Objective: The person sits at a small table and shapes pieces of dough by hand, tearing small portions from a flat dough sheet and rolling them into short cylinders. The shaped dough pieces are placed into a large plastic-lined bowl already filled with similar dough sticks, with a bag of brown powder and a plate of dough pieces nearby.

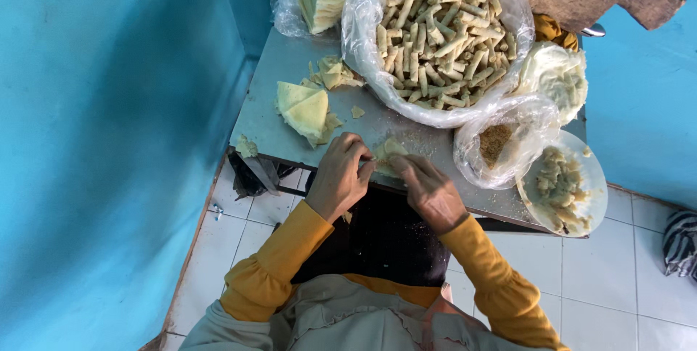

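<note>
At the near edge of the tabletop (pixel 276 129), the pale wrapper piece (pixel 387 152) is lying between both hands, the left hand (pixel 340 177) and right hand (pixel 428 190) equally near, fingers of each pinching its opposite ends.

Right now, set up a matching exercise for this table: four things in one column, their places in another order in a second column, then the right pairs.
Things:
1. finished rolls
2. white plate of filling
3. stack of triangular wrappers
4. wrapper being folded

Places:
A. between the left hand and the right hand, at the table's near edge
B. heaped in the big plastic-lined bowl at the far side
C. at the right-hand corner, overhanging the table
D. lying on the left part of the table

Pairs: 1-B, 2-C, 3-D, 4-A
</note>
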